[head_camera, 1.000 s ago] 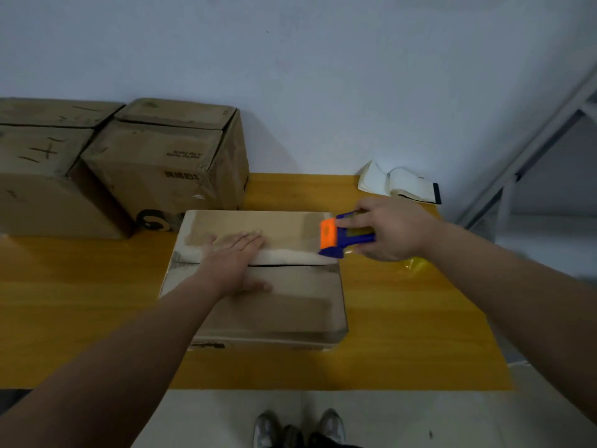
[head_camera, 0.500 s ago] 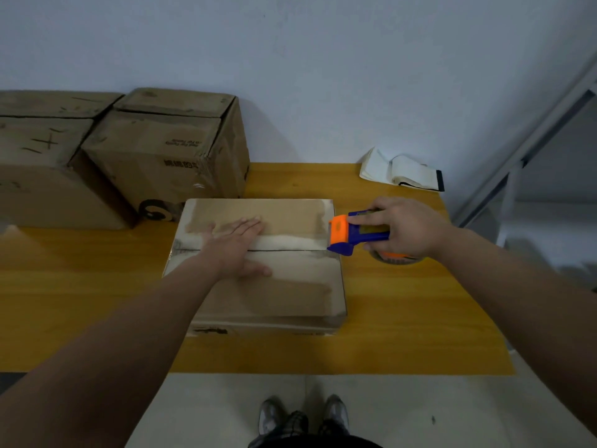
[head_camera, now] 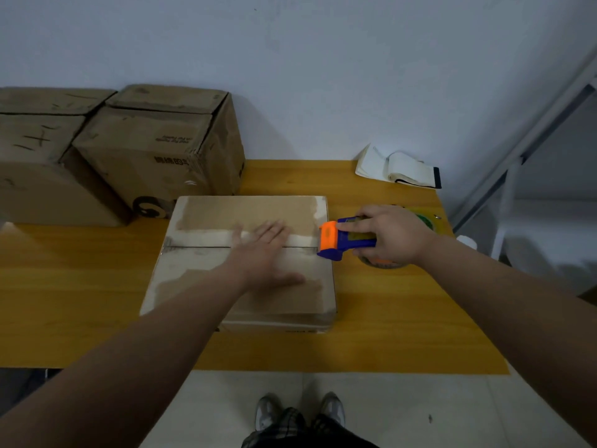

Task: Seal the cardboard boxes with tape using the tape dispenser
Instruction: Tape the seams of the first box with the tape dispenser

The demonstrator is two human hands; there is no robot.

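Flat cardboard box [head_camera: 245, 215] sits mid-table [head_camera: 387, 334], dead ahead of you. Your left hand [head_camera: 268, 253] lies on its top. Tape dispenser [head_camera: 347, 242] touches its 3 o'clock edge, with your right hand [head_camera: 391, 234] gripping it. Large carton [head_camera: 155, 150] at 11 o'clock, second carton [head_camera: 35, 176] left of it. Open notebook [head_camera: 399, 171] at 1 o'clock, by the wall.

Three boxes [head_camera: 226, 215] [head_camera: 151, 147] [head_camera: 32, 189], one dispenser [head_camera: 342, 242], one notebook [head_camera: 400, 171].
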